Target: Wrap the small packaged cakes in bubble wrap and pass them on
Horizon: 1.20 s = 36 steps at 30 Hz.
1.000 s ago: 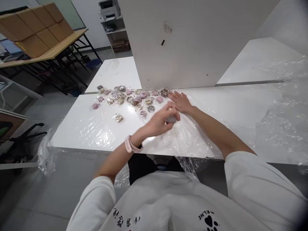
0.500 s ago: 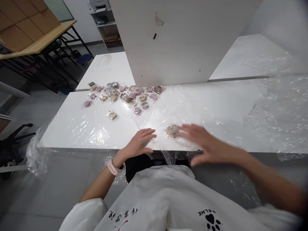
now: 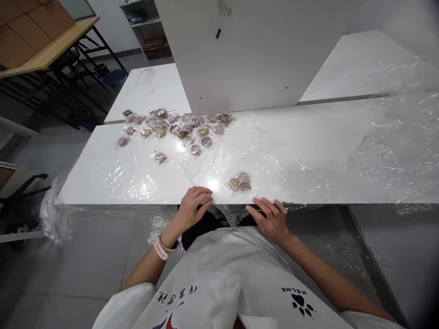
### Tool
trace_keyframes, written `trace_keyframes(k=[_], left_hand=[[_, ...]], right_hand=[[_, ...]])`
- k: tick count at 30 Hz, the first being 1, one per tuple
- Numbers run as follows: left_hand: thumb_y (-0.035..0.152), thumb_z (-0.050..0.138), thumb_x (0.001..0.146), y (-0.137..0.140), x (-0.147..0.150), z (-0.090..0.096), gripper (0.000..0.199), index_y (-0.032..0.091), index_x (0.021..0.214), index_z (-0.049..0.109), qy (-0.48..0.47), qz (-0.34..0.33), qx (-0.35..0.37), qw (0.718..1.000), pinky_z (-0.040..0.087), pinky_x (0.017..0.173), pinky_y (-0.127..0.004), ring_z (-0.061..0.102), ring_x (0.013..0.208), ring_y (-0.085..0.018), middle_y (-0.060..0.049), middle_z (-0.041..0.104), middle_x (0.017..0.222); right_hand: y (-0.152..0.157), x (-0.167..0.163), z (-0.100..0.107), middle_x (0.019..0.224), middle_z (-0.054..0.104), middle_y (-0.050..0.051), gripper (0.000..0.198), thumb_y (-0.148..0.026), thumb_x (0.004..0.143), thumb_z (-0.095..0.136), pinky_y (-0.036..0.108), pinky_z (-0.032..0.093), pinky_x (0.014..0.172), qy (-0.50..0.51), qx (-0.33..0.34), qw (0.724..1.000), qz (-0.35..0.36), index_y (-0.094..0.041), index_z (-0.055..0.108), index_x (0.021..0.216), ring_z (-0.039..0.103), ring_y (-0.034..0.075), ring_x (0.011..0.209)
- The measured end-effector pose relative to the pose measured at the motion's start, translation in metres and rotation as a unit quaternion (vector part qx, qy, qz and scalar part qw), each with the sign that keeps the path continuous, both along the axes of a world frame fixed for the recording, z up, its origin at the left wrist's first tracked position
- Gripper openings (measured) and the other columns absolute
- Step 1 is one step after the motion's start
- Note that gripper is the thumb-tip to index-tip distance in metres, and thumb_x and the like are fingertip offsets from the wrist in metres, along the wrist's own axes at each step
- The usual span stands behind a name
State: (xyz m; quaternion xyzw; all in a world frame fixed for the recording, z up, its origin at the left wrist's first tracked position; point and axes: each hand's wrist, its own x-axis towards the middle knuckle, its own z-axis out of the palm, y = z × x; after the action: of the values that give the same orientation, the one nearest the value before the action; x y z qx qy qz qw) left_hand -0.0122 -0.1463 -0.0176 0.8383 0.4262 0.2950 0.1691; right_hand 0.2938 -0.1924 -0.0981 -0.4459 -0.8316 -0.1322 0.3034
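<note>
My left hand [image 3: 195, 208], with a pink watch band at the wrist, is at the table's front edge. Its fingers are curled toward the thumb, closed on the clear plastic film [image 3: 219, 160]. My right hand [image 3: 272, 219] rests at the same edge further right, fingers apart, holding nothing. Just beyond and between the hands lie a tan wrapped cookie [image 3: 234, 184] and a brownish-pink wrapped cookie [image 3: 244, 180], side by side and touching. Another tan wrapped cookie [image 3: 159, 158] lies alone to the left. Several more wrapped cookies [image 3: 185, 133] in pink, tan and brown are scattered behind it.
The film covers much of the white table [image 3: 308, 151] and hangs over its front edge. A tall white panel [image 3: 250, 59] stands upright at the back. Bunched film [image 3: 404, 141] lies at the right. A wooden table [image 3: 51, 52] and blue stool [image 3: 115, 76] are far left.
My right hand has drawn back from the two cookies to the table edge. Those cookies now sit neatly side by side. The left hand's fingers have curled in and moved slightly left.
</note>
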Motion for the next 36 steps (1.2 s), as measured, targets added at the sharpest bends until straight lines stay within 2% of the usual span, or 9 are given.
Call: trace_keyframes(k=[7,12,18,20,23,26,31,33,36], left_hand=[[0.022,0.061,0.094,-0.006,-0.003,-0.002,0.005,0.022,0.09,0.064,-0.062,0.004,-0.037,0.997,0.05,0.096,-0.042,0.064,0.109,-0.021,-0.006,0.073,0.105],[0.03,0.059,0.095,0.007,0.001,0.025,0.013,0.022,0.087,0.065,-0.085,0.062,-0.102,0.989,0.051,0.088,-0.037,0.068,0.086,-0.018,-0.003,0.073,0.086],[0.028,0.056,0.095,0.064,0.029,0.03,0.015,0.021,0.084,0.064,0.042,0.14,-0.126,0.981,0.045,0.066,-0.03,0.057,0.056,-0.015,0.004,0.06,0.056],[0.023,0.058,0.092,0.073,0.034,0.023,0.009,0.021,0.086,0.064,0.108,0.149,-0.111,0.977,0.044,0.067,-0.031,0.056,0.057,-0.016,0.004,0.061,0.058],[0.02,0.057,0.091,0.065,0.036,0.018,0.007,0.02,0.093,0.063,0.136,0.191,-0.003,0.972,0.045,0.076,-0.038,0.062,0.075,-0.022,-0.004,0.069,0.078],[0.022,0.052,0.095,0.044,0.039,0.021,0.011,0.02,0.097,0.063,0.079,0.153,0.084,0.981,0.047,0.081,-0.041,0.062,0.091,-0.025,-0.009,0.07,0.094],[0.025,0.053,0.096,0.039,0.054,0.016,0.04,0.019,0.136,0.048,0.068,-0.099,0.023,0.993,0.047,0.104,-0.045,0.051,0.132,-0.026,-0.015,0.056,0.14],[0.026,0.054,0.095,0.049,0.056,0.008,0.053,0.018,0.145,0.038,0.078,-0.103,-0.005,0.992,0.044,0.109,-0.048,0.045,0.139,-0.028,-0.017,0.048,0.148],[0.019,0.052,0.095,0.065,0.055,0.0,0.042,0.018,0.137,0.046,0.064,-0.049,-0.045,0.996,0.049,0.103,-0.045,0.055,0.127,-0.026,-0.014,0.06,0.135]], right_hand=[[0.003,0.004,0.011,0.11,0.074,0.001,0.034,-0.016,0.084,0.073,0.038,0.032,0.108,0.055,0.069,0.996,-0.011,-0.033,0.067,0.113,0.062,0.018,0.112],[0.025,-0.005,0.064,0.085,0.075,-0.001,0.016,-0.02,0.096,0.054,0.033,0.045,0.089,0.196,-0.102,0.974,0.053,-0.025,0.069,0.096,0.067,0.015,0.083],[0.095,0.021,0.085,0.067,0.066,0.0,0.033,-0.049,0.092,0.051,0.029,0.039,0.055,0.168,-0.345,0.913,-0.137,-0.024,0.072,0.096,0.058,0.017,0.057],[0.106,0.027,0.085,0.072,0.068,0.002,0.035,-0.05,0.09,0.053,0.031,0.04,0.058,0.118,-0.312,0.925,-0.182,-0.024,0.071,0.103,0.06,0.02,0.062],[0.096,0.029,0.091,0.097,0.07,0.011,0.034,-0.041,0.094,0.048,0.04,0.045,0.072,0.088,-0.159,0.961,-0.209,-0.021,0.069,0.112,0.064,0.028,0.085],[0.074,0.019,0.101,0.105,0.07,0.013,0.031,-0.032,0.098,0.047,0.044,0.046,0.087,0.109,-0.083,0.981,-0.137,-0.021,0.067,0.118,0.063,0.029,0.1],[0.081,-0.007,0.094,0.149,0.05,0.011,0.056,-0.042,0.098,0.051,0.044,0.041,0.109,0.027,-0.229,0.963,0.138,-0.024,0.041,0.15,0.046,0.027,0.136],[0.099,-0.009,0.082,0.157,0.039,0.011,0.066,-0.046,0.097,0.052,0.048,0.038,0.112,0.004,-0.262,0.952,0.156,-0.024,0.032,0.155,0.036,0.028,0.144],[0.12,-0.005,0.068,0.154,0.045,0.008,0.057,-0.042,0.099,0.049,0.048,0.038,0.112,0.041,-0.287,0.945,0.151,-0.028,0.037,0.152,0.04,0.025,0.142]])
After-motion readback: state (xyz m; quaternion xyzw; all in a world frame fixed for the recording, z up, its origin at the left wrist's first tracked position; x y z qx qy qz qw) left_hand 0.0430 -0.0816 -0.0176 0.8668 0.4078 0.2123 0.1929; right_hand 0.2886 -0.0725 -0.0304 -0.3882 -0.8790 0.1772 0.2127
